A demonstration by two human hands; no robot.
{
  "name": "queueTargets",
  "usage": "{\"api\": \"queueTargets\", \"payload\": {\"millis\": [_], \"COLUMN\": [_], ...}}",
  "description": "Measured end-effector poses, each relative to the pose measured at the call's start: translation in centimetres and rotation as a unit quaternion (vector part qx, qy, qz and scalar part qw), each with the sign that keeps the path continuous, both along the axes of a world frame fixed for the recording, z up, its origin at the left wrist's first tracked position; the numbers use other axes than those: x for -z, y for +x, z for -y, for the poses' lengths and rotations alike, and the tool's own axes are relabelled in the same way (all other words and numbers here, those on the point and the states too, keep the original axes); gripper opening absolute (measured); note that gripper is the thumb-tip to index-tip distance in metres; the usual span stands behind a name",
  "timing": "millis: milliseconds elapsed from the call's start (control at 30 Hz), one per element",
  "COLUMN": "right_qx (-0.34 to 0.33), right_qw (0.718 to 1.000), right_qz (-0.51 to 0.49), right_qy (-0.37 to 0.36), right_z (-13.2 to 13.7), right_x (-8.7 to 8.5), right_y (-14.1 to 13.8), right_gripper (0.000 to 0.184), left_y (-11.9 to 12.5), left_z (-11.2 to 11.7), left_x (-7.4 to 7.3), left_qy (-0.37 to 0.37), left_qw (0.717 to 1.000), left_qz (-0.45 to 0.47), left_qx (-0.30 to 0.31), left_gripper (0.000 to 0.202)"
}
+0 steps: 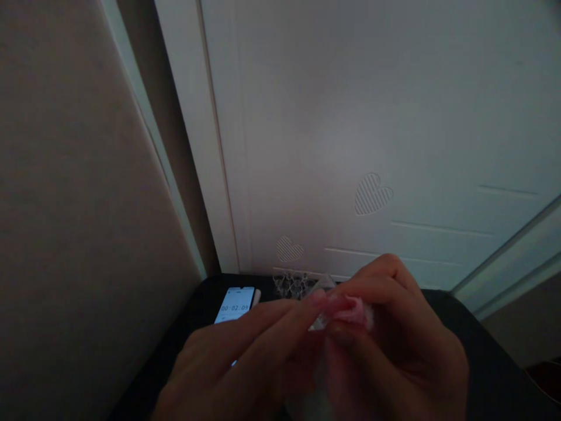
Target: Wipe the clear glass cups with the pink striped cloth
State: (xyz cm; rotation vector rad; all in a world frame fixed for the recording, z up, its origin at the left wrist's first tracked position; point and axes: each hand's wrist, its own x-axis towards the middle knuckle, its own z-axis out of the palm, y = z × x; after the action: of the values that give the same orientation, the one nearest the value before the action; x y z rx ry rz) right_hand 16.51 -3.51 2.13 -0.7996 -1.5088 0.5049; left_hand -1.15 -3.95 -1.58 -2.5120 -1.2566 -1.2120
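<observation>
Close together at the bottom of the head view, my two hands meet around a small piece of soft pink fabric [354,311]. My right hand [407,333] pinches its folded edge between thumb and curled fingers. From the other side, the fingertips of my left hand [245,362] press on the same piece; its fingers are held together. Below the fingers hangs a pale, whitish-pink part [322,392], blurred and dim, and I cannot tell whether it belongs to the fabric. A shiny clear bit shows between the fingertips. The palms hide the rest.
A phone [234,304] lit with a timer lies on the black table [442,316], left of my hands. Behind them stand several clear plastic pieces [293,285]. A white panel [307,146] with heart patterns rises at the back, and a beige wall [87,204] on the left.
</observation>
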Motion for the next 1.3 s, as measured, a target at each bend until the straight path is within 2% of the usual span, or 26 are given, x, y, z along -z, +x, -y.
{"api": "queueTargets", "payload": {"millis": [100, 233, 367, 433, 567, 633, 867, 967, 1200, 1300], "right_qx": [0.017, 0.022, 0.021, 0.022, 0.018, 0.020, 0.035, 0.047, 0.038, 0.014], "right_qw": [1.000, 1.000, 1.000, 1.000, 1.000, 1.000, 0.999, 0.999, 0.999, 1.000], "right_qz": [-0.013, -0.010, 0.003, 0.000, 0.006, 0.012, 0.013, 0.013, 0.006, 0.015], "right_qy": [-0.003, 0.003, 0.002, 0.005, 0.008, 0.007, 0.013, 0.005, 0.025, 0.024], "right_z": [0.0, 0.2, 0.2, 0.0, -0.3, -0.3, 0.0, 0.0, 0.1, 0.1], "right_x": [0.0, 0.0, 0.2, 0.2, 0.1, 0.1, 0.1, 0.2, 0.3, 0.1], "right_y": [-0.2, -0.3, -0.2, -0.1, -0.1, 0.0, 0.1, -0.1, 0.4, 0.6], "right_gripper": [0.013, 0.011, 0.012, 0.012, 0.013, 0.015, 0.012, 0.012, 0.013, 0.014], "left_y": [-0.1, -0.2, -0.3, -0.2, 0.3, 0.6, 0.3, 0.3, 0.3, 0.2], "left_z": [-0.7, -1.4, -1.4, -1.3, -1.2, -1.0, -0.8, -1.0, -1.0, -0.7], "left_x": [-0.6, -1.0, -1.2, -1.2, -1.2, -1.1, -0.9, -0.6, -0.1, -0.6], "left_qy": [-0.019, -0.019, -0.029, -0.015, 0.016, 0.018, -0.001, -0.005, -0.004, 0.016], "left_qw": [0.995, 0.995, 0.991, 0.994, 1.000, 1.000, 0.999, 0.998, 0.997, 0.997], "left_qz": [0.000, 0.021, 0.033, 0.024, 0.007, 0.009, -0.034, -0.025, 0.016, 0.054], "left_qx": [0.095, 0.098, 0.130, 0.106, 0.021, 0.009, 0.032, 0.061, 0.073, 0.042], "left_gripper": [0.055, 0.053, 0.050, 0.048, 0.048, 0.048, 0.063, 0.057, 0.048, 0.043]}}
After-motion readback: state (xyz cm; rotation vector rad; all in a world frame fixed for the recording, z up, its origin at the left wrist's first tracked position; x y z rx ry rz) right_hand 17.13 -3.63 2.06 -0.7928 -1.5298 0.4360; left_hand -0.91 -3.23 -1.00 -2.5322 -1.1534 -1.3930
